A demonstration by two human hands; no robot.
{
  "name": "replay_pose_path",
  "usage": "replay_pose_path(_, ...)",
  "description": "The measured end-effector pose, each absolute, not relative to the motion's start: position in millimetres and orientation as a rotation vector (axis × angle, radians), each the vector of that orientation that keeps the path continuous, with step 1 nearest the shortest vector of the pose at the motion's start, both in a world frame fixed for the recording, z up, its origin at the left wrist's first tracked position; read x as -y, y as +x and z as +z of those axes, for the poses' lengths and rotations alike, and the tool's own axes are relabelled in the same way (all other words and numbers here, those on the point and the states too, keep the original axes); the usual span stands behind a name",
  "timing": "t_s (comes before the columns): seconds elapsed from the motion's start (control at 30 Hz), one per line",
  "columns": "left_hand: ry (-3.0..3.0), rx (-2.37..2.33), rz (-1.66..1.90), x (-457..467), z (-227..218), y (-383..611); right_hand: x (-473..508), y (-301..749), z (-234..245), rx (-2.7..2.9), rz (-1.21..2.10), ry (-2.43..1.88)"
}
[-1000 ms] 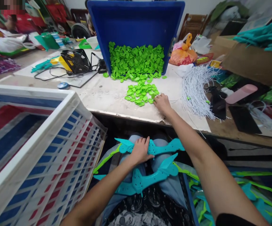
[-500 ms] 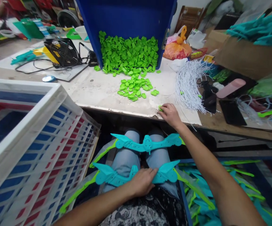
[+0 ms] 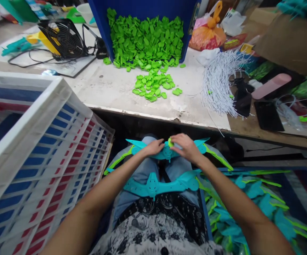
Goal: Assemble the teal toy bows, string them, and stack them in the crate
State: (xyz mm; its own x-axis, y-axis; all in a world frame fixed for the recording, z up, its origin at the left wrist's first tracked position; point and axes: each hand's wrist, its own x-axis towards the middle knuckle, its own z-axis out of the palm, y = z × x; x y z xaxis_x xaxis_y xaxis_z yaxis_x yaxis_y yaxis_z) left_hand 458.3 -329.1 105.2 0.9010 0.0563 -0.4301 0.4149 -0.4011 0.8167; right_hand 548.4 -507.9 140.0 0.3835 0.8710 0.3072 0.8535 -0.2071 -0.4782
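Two teal bow-shaped plastic parts with lime-green arms lie across my lap. My left hand (image 3: 153, 147) grips the far teal part (image 3: 167, 153) just left of its raised centre, its fingertips near that centre. Between the thumb and fingers of my right hand (image 3: 187, 147) is a small green plastic piece (image 3: 170, 142), held at the top of that same centre; whether it touches cannot be told. The near teal part (image 3: 138, 187) rests closer to my body with no hand on it. My left forearm covers some of its left end.
A blue bin (image 3: 145, 9) spills green pieces (image 3: 152, 85) onto the table (image 3: 111, 88). White strands (image 3: 219, 83), a phone (image 3: 268, 116) and a fan (image 3: 63, 39) lie there too. A white crate (image 3: 60, 141) stands left; a crate of teal parts (image 3: 249, 209) stands right.
My right hand has come from the table edge to the far teal part, carrying the green piece. My left hand has moved from the near part to the far one. The view has tilted down.
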Motion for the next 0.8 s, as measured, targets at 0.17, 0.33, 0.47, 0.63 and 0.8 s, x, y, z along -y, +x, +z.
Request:
replay_pose_path(0.17, 1.769, -0.32, -0.623, 326.1, 92.9, 482.7, 524.1, 509.3, 93.6, 1.498, 0.064, -2.137)
replay_pose_path(0.33, 1.629, -0.281, -0.653, 324.9, 91.7, 478.6, 520.7, 510.1, 85.6, 1.417, 0.076, -2.133)
replay_pose_path(0.47, 1.563, -0.154, -0.637, 322.4, 92.3, 474.8, 516.8, 507.7, 82.0, 1.163, 0.174, -2.113)
replay_pose_path(0.63, 1.59, -0.184, -0.572, 326.0, 89.6, 475.0, 505.3, 519.4, 74.0, 0.764, 0.449, -2.167)
replay_pose_path(0.8, 1.548, -0.362, -0.619, 326.3, 88.5, 479.3, 501.5, 527.1, 75.8, 0.83, 0.575, -2.155)
